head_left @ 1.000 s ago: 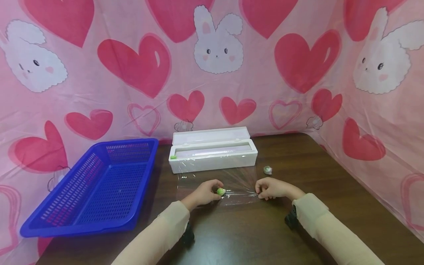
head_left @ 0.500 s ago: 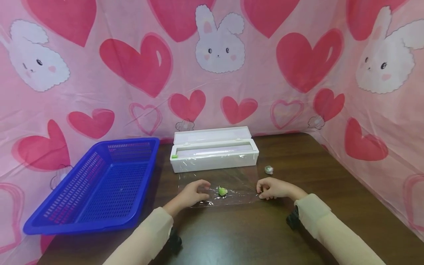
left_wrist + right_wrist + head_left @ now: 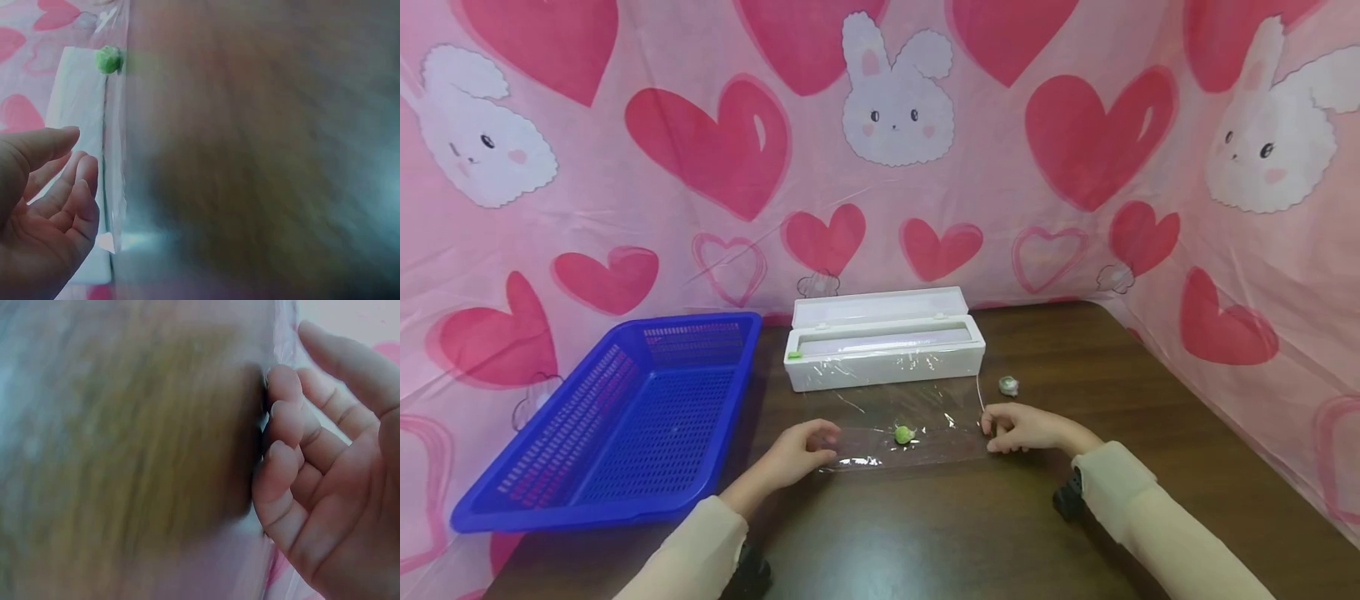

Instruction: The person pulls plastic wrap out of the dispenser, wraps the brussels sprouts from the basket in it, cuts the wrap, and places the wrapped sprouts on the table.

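A small green ball with a pale end, like a Brussels sprout [image 3: 904,435], lies on a sheet of clear cling film [image 3: 940,450] on the table. The film comes from the front of a white cling film dispenser [image 3: 887,367] with its lid raised. My left hand [image 3: 793,454] is by the film's left edge, thumb apart from loosely bent fingers; the left wrist view shows nothing between them. At the right edge of the film is my right hand [image 3: 1033,427]. Its thumb stands away from the bent fingers [image 3: 284,465] in the right wrist view, with no film visibly pinched.
Just right of the dispenser sits a small film-wrapped greenish ball [image 3: 1008,386]. A blue perforated plastic basket [image 3: 730,400] occupies the left side. The dark brown wooden table [image 3: 925,533] meets a pink heart-and-rabbit curtain [image 3: 985,183] at the back.
My left hand has let go of the green ball and moved left to the film's left edge. The pulled film has slackened and spread flat. My right hand has hardly moved.
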Motion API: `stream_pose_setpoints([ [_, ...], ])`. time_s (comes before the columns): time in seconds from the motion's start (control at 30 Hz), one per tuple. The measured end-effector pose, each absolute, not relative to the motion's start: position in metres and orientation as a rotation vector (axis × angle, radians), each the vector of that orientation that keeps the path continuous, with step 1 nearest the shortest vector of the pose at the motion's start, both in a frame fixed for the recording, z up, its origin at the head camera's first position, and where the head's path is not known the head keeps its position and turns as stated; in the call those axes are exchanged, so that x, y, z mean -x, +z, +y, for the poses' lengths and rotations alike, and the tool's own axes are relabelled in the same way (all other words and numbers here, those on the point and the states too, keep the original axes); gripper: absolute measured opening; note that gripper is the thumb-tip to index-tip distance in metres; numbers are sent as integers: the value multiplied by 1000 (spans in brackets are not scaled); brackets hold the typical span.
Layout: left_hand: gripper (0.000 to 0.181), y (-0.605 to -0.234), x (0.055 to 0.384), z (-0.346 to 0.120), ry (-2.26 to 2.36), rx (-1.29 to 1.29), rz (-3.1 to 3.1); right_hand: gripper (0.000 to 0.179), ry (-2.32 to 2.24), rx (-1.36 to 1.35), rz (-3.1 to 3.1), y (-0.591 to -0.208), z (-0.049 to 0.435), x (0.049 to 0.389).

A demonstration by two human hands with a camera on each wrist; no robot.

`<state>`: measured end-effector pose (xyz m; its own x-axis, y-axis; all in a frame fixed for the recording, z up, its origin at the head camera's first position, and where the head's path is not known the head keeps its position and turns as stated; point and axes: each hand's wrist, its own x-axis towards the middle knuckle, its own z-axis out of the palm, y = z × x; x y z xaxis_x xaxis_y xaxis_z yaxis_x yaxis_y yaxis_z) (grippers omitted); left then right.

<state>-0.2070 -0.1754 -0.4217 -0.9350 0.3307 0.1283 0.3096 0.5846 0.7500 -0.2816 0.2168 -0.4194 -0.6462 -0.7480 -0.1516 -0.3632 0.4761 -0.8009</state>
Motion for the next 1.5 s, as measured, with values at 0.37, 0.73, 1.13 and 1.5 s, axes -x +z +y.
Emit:
stream_pose_setpoints([
  [0.37,29,-426,189,-200,1195,-593,2886,22,-1027,997,2211,-420,215,277],
  [0.73,20,-431,182,-211,1124,-631,2929,19,-966,998,2260,-418,214,274],
  [1.13,15,-432,184,-211,1021,-584,3030,9,-907,1039,2289,-416,213,273],
  [1.5,16,-435,187,-211,989,-585,3061,7,-948,1115,2297,-420,215,274],
])
